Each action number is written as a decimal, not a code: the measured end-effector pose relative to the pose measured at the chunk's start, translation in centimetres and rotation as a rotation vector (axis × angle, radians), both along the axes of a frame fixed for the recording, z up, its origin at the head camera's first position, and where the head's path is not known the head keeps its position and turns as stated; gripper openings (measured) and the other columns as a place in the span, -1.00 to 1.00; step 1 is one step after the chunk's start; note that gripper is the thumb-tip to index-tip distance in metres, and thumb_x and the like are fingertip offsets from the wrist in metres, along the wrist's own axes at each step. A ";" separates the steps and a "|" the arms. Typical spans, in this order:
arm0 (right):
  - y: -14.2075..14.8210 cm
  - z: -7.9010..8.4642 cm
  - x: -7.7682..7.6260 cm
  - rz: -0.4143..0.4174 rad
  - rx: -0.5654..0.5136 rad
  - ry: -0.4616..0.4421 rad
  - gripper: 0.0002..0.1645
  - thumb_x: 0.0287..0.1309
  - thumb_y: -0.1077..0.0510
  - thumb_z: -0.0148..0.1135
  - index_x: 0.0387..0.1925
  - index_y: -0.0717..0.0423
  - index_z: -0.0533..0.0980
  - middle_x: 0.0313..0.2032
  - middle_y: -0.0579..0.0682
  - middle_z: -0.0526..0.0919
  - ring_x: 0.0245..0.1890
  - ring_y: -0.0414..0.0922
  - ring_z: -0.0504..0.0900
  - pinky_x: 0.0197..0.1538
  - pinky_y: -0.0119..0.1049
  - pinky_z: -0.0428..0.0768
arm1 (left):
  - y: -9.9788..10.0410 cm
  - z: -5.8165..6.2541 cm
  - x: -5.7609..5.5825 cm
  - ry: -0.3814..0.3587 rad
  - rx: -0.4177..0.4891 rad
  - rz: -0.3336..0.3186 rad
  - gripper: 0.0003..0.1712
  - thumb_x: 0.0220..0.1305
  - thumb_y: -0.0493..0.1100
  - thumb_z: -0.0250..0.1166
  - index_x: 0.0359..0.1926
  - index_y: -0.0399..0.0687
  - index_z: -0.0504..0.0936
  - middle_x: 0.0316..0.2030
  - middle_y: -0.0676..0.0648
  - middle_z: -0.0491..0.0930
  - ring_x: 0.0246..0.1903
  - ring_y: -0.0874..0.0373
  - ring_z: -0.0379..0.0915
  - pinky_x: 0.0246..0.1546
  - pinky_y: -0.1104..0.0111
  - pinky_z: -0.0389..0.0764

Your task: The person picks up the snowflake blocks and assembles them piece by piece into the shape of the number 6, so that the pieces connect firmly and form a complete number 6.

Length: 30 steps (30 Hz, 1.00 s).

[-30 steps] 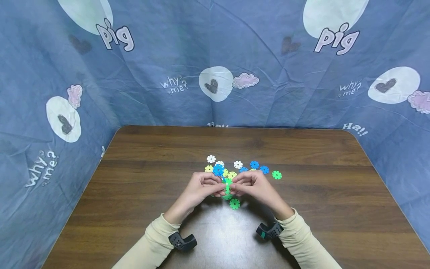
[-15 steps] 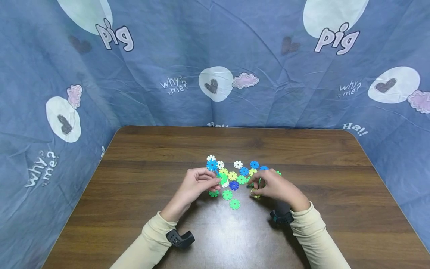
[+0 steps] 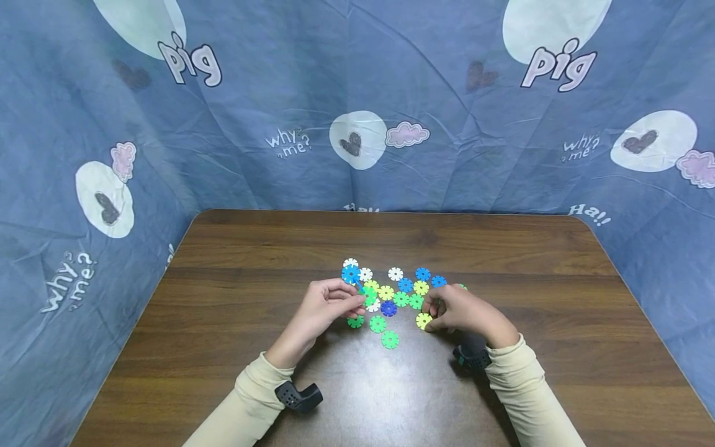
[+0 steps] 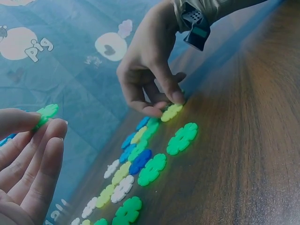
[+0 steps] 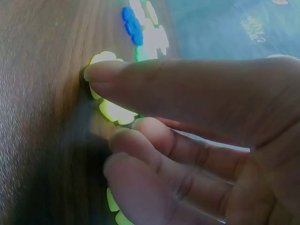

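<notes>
My left hand (image 3: 326,307) pinches a green snowflake disc (image 3: 369,295) between thumb and fingers, above the table. A blue snowflake disc (image 3: 350,274) stands out beyond it and looks joined to it; the joint is hard to make out. My right hand (image 3: 469,311) is low at the right of the loose pieces, its thumb and index finger at the edges of a yellow snowflake disc (image 3: 423,321). In the left wrist view both fingertips touch this yellow disc (image 4: 171,112). The right wrist view has the thumb (image 5: 112,75) lying across it.
Loose discs lie flat around the hands: a dark blue disc (image 3: 388,308), a green disc (image 3: 390,339) nearest me, a white disc (image 3: 395,273) at the back, and several more. The wooden table (image 3: 251,248) ends at a printed blue cloth (image 3: 357,74).
My right hand has left the green piece and moved right to the yellow disc. My left hand has shifted slightly left, still holding the green disc with the blue one.
</notes>
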State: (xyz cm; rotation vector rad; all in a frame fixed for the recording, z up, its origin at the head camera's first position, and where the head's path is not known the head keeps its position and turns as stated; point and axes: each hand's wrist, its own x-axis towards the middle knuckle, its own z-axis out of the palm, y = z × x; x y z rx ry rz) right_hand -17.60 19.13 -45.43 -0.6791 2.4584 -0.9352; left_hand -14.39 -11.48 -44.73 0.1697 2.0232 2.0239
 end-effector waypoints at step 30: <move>-5.7 0.2 2.5 -0.150 -0.519 0.311 -0.90 0.19 0.25 0.49 -0.26 0.08 0.70 -0.31 0.00 0.83 -0.25 -0.23 0.81 -0.29 -0.32 0.79 | 0.3 0.0 0.3 -0.033 0.022 -0.021 -0.80 0.31 -0.32 0.39 -0.14 -0.40 0.63 -0.39 -0.05 0.81 -0.39 0.16 0.78 -0.15 0.06 0.81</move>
